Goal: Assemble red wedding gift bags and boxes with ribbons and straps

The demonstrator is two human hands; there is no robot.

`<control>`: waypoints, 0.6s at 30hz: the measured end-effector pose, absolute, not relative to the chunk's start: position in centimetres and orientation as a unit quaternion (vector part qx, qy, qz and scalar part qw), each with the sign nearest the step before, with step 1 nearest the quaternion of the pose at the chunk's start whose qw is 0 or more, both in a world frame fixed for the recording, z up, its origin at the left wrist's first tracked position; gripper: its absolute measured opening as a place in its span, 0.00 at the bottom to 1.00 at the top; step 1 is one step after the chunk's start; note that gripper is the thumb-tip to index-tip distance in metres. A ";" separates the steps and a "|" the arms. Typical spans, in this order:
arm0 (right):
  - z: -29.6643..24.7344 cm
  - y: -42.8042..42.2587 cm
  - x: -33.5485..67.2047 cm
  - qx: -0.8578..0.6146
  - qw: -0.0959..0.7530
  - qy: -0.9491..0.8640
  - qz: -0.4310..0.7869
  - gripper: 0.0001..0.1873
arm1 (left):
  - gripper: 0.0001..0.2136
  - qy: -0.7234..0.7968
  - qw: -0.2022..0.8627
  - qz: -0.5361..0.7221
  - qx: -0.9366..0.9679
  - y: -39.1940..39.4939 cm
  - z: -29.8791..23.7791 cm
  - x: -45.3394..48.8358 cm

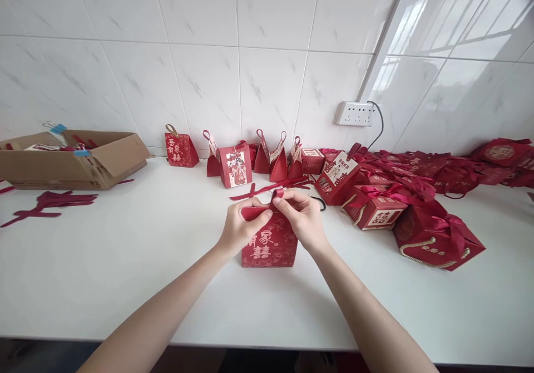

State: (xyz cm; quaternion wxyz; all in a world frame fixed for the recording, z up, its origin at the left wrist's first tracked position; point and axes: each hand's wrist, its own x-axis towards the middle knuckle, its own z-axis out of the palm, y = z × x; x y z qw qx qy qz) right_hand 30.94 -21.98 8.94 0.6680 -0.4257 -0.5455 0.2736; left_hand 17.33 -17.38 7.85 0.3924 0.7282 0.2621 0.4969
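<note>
A red gift box (273,253) with pale Chinese characters stands upright on the white table in front of me. My left hand (244,222) is closed on the upper left of the box, thumb pressed against its front near the top edge. At the top, a dark red ribbon (277,194) makes a small loop. My right hand (303,214) pinches this ribbon between thumb and fingers, close to the left thumb. The fingers behind the box are partly hidden. Behind the hands lie loose red ribbon strips (273,186).
Several finished-looking boxes, one with a brown loop (180,149), line the tiled wall. A cardboard box (70,167) with clips sits at left, red ribbons (58,201) before it. Larger boxes with rope handles (438,239) pile up at right, below a power strip (354,113).
</note>
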 end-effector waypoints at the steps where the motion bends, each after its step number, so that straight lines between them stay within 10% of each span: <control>1: 8.9 -21.9 31.0 -0.433 0.669 -0.541 0.270 0.10 | 0.09 0.261 0.394 0.496 0.729 -17.4 7.8 17.3; 18: 9.7 -22.3 31.8 -0.443 0.593 -0.607 0.288 0.09 | 0.10 0.273 0.369 0.504 0.732 -17.4 8.0 16.8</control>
